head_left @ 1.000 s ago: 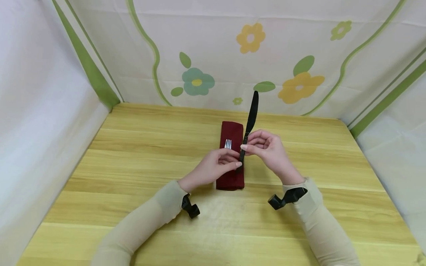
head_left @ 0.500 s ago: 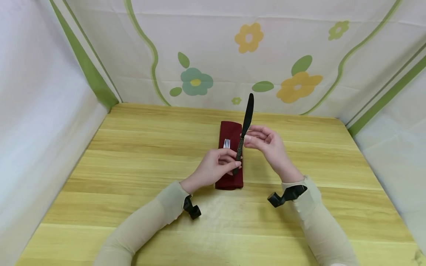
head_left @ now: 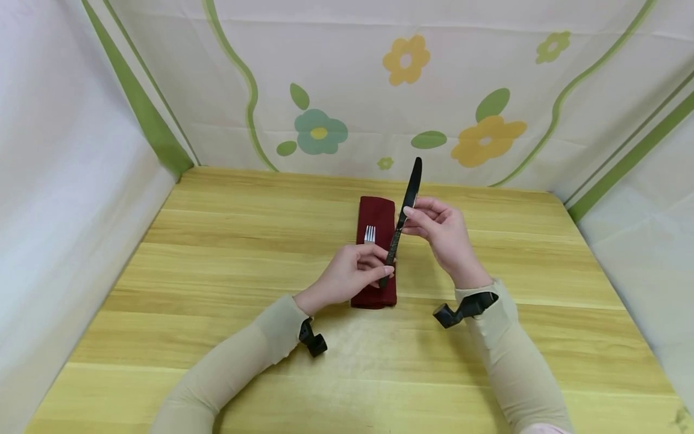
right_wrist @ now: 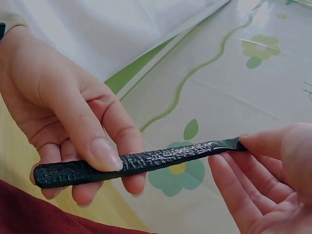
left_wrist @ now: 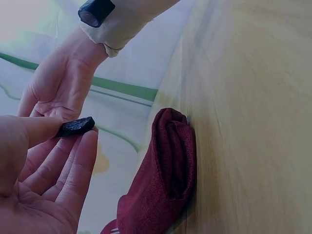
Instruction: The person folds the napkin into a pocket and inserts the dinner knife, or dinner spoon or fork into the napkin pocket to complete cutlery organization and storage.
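Note:
A black table knife (head_left: 413,184) with a textured handle is held tilted above a folded dark red napkin (head_left: 378,212). My left hand (head_left: 344,274) pinches the lower part of its handle (right_wrist: 161,158) between thumb and fingers. Higher up, where the handle meets the blade, my right hand (head_left: 447,235) grips the knife between thumb and fingertips. The blade points up and away. A silver fork (head_left: 370,234) lies on the napkin; its tines show, while the left hand covers the rest from the head view. In the left wrist view, the handle end (left_wrist: 78,126) sticks out past the left thumb.
The napkin lies on a light wooden table (head_left: 244,241). A white curtain (head_left: 352,72) printed with flowers hangs behind the table's back edge, with further white cloth (head_left: 70,150) at the sides. Black cameras (head_left: 312,339) are strapped to both wrists.
My right hand has shifted its hold from the knife's handle up to the blade's base. The knife tip swung left, then back right. My left hand has barely moved.

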